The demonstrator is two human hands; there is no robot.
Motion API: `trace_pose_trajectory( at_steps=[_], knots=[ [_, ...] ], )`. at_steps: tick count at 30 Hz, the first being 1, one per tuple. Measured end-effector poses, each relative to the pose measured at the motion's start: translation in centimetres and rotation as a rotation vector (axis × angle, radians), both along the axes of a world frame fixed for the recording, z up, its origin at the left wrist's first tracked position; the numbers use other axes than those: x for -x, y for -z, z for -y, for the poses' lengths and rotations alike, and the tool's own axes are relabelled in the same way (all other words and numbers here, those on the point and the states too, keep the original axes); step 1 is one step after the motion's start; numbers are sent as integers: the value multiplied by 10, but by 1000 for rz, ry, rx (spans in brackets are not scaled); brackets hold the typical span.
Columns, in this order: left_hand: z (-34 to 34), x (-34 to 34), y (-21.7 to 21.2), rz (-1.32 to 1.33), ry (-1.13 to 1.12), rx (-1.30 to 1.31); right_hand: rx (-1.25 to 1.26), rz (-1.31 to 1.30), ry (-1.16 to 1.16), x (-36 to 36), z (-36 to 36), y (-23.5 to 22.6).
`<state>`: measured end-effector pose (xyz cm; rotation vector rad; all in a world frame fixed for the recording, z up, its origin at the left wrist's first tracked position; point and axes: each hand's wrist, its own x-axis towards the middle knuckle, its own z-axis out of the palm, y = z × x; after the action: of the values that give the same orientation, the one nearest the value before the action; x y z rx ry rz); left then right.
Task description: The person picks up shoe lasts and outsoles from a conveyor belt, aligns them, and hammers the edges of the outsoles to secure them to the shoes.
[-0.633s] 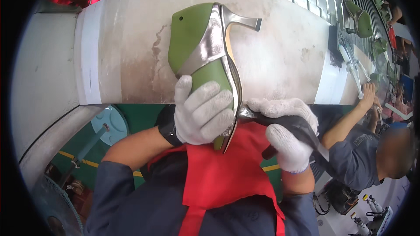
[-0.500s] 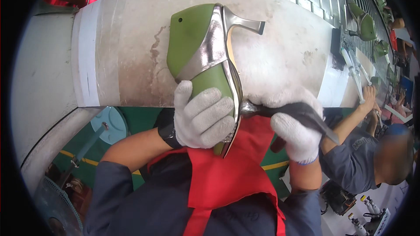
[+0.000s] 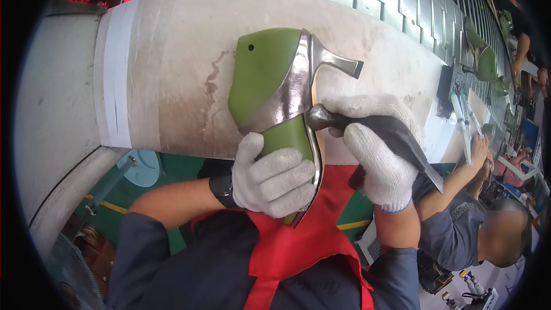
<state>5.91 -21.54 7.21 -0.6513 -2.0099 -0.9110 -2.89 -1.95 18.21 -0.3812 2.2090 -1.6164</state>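
A metallic silver high-heeled shoe (image 3: 295, 89) on a green plastic last (image 3: 261, 60) lies on its side, heel toward the far side, toe toward my body. My gloved left hand (image 3: 272, 175) is closed around its front part. In my gloved right hand (image 3: 381, 161) is a dark cobbler's hammer (image 3: 402, 138), gripped by its head. The rounded face of the hammer rests at the shoe's sole edge, near the arch. Part of its handle shows below my right hand; the rest is hidden.
Beneath the shoe is a worn pale worktable (image 3: 183, 74) with taped ends. A metal slat conveyor (image 3: 367, 0) runs along its far side, carrying another shoe on a green last (image 3: 482, 57). At the right a co-worker (image 3: 459, 218) works close by. A blue stool (image 3: 143, 166) stands at lower left.
The hammer's rounded face has moved away from my body along the sole, from nearer the toe to the arch. The shoe and my left hand have shifted slightly right and nearer in the view.
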Motion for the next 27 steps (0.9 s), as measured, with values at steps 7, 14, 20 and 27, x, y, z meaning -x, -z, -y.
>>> trace_pose_trajectory(
  at_steps=[7, 14, 20, 27],
  knots=[
    [1, -9, 6, 40, 0, 39, 214, 250, 151, 19, 23, -14],
    [5, -8, 14, -10, -42, 63, -101, 292, 73, 45, 21, -30],
    [4, -10, 8, 27, -23, 60, -62, 335, 6, 39, 11, -31],
    [16, -5, -1, 18, 2, 253, -155, 328, -20, 31, -1, -24]
  ],
)
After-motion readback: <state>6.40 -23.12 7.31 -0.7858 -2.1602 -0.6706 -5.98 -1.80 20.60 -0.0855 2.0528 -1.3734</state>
